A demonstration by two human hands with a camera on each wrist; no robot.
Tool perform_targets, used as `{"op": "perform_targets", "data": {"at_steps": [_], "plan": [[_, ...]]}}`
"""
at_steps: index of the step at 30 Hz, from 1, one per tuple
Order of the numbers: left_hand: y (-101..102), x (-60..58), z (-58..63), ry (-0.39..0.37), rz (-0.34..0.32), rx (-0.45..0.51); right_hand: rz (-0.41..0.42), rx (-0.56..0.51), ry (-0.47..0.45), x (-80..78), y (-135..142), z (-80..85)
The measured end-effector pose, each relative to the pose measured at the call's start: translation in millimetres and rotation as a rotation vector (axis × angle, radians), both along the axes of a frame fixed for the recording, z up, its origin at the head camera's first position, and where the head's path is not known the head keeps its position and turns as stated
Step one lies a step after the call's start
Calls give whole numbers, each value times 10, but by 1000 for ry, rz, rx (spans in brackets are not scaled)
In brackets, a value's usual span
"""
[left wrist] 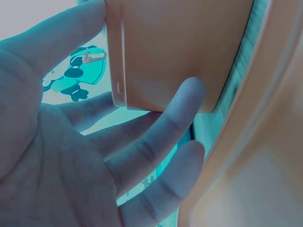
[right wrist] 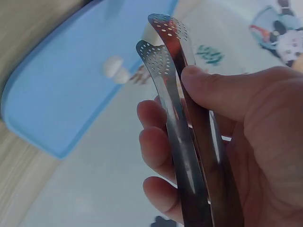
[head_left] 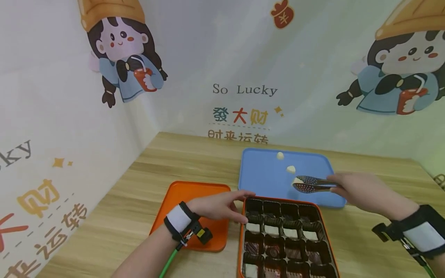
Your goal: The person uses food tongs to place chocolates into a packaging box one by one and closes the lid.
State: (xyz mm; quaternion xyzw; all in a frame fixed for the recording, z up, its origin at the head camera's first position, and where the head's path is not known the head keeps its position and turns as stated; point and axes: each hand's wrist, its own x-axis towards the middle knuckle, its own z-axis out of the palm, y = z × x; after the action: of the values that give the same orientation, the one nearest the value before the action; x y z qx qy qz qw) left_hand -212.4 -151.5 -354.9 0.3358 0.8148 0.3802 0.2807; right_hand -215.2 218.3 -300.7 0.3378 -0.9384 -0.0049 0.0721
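Wooden bench (head_left: 128, 185): orange-rimmed box (head_left: 240, 247) was gripped by left hand (head_left: 217, 206), tongs (head_left: 309, 188) by right hand (head_left: 363, 192); white piece (head_left: 298, 180), presumably light and smooth, was best pinched mid-sides.

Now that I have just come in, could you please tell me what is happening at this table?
A person's right hand holds metal tongs over the blue tray, with a white piece between their tips. Two more white pieces lie on the tray. The left hand touches the divided box by its far left corner; one row there holds four white pieces. An orange tray lies to the box's left.
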Motion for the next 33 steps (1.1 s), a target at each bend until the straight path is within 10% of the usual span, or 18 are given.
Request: {"op": "perform_targets", "data": {"at_steps": [16, 26, 33], "plan": [[-16, 16, 14, -3, 9, 1, 218, -29, 48, 1023, -331, 3], [-7, 3, -3, -3, 0, 4, 399, 74, -1, 1179, -492, -47], [-8, -9, 2, -20, -5, 18, 366, 303, -45, 1194, -684, 47]]}}
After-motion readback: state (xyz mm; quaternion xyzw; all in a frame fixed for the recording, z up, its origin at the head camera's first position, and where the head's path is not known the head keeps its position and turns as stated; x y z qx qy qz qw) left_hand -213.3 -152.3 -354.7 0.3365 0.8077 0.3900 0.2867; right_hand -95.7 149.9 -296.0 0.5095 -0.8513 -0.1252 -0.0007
